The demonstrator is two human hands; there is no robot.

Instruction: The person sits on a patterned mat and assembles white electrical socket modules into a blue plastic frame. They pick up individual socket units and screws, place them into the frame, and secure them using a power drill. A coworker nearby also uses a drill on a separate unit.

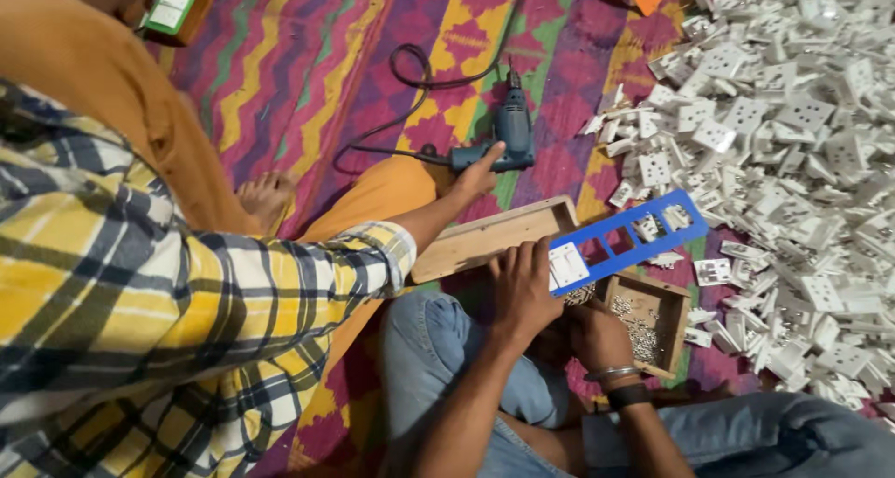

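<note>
The left hand (522, 287) presses flat on the white socket (566, 265) at the near end of the blue frame (626, 240), which lies across the wooden board (485, 240). The right hand (597, 336) curls loosely at the near edge of the wooden screw box (653, 319); whether it grips anything cannot be told. A co-worker's hand (477, 175) grasps the drill (511, 133) on the mat (308, 68).

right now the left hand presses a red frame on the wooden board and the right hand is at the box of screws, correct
One thing is wrong: the frame is blue, not red, as the head view shows. The left hand does press it on the wooden board, and the right hand is at the box of screws.
</note>
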